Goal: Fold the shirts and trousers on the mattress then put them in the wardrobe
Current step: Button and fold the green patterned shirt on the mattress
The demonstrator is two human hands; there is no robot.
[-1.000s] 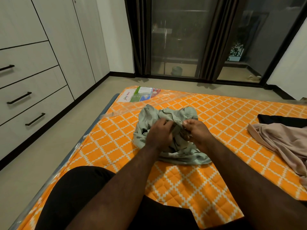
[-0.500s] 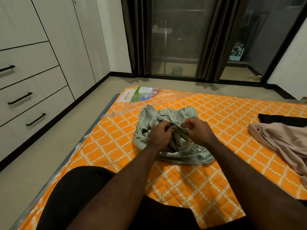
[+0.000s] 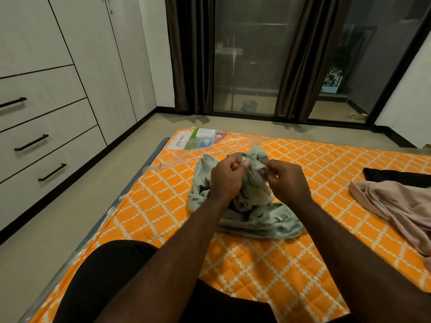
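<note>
The left hand (image 3: 227, 178) and right hand (image 3: 285, 181) each pinch a bunched fold of the pale green shirt (image 3: 251, 206); the shirt's lower part lies crumpled on the orange mattress (image 3: 163, 201).

Both arms are bare along all of their visible length: the left forearm (image 3: 168, 257) and the right forearm (image 3: 349, 248) show uncovered skin right down to the wrists. The left hand (image 3: 227, 180) and the right hand (image 3: 288, 183) are bare too, with short, trimmed nails visible at the fingertips. The lower body is dressed in a black garment (image 3: 105, 276) of plain, matte cloth; its hem is out of view, so trousers or shorts cannot be told apart.
</note>
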